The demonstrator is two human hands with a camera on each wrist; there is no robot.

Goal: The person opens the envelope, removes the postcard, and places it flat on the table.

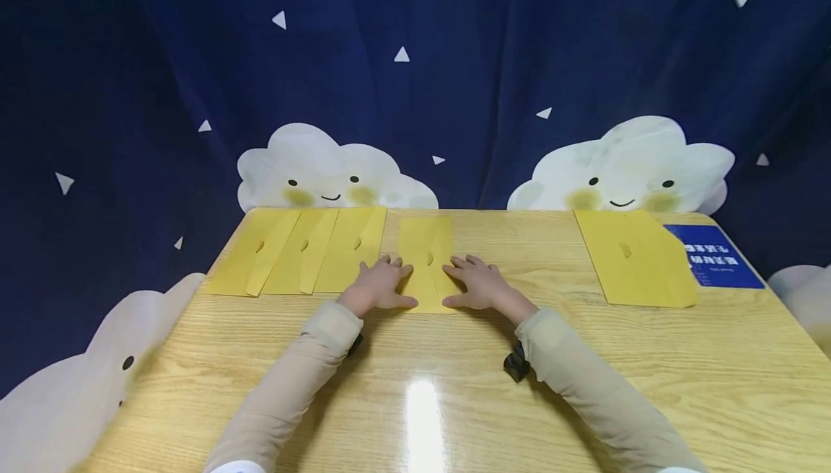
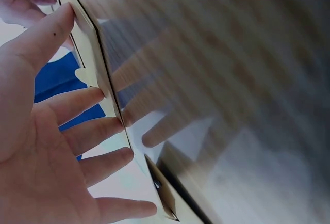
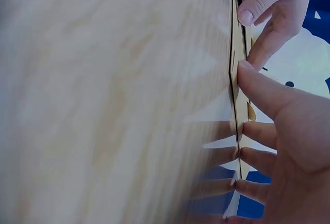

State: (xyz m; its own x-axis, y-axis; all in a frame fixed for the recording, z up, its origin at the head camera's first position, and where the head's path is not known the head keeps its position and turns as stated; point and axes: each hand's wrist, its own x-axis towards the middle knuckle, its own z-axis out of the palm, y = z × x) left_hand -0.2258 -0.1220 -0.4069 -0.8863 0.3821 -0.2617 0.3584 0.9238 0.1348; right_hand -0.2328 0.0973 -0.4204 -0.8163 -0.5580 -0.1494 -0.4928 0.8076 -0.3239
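A yellow paper envelope (image 1: pixel 425 282) with a small curved tab lies flat on the table in front of me, its long side pointing away. My left hand (image 1: pixel 381 285) rests at its left edge, fingers spread and thumb on the near left corner. At the right edge is my right hand (image 1: pixel 480 285), also spread, thumb by the near right corner. In the left wrist view, straight fingers (image 2: pixel 93 136) reach down to the tabletop. The right wrist view shows the right thumb (image 3: pixel 263 87) on the thin side of the envelope. Neither hand curls round it.
Several overlapping yellow envelopes (image 1: pixel 295 253) form a row at the far left. Another yellow envelope (image 1: pixel 632 260) lies at the right, partly over a blue printed card (image 1: pixel 723 260). Behind the wooden table (image 1: pixel 363 415) hangs a dark blue curtain (image 1: pixel 454 84) with clouds.
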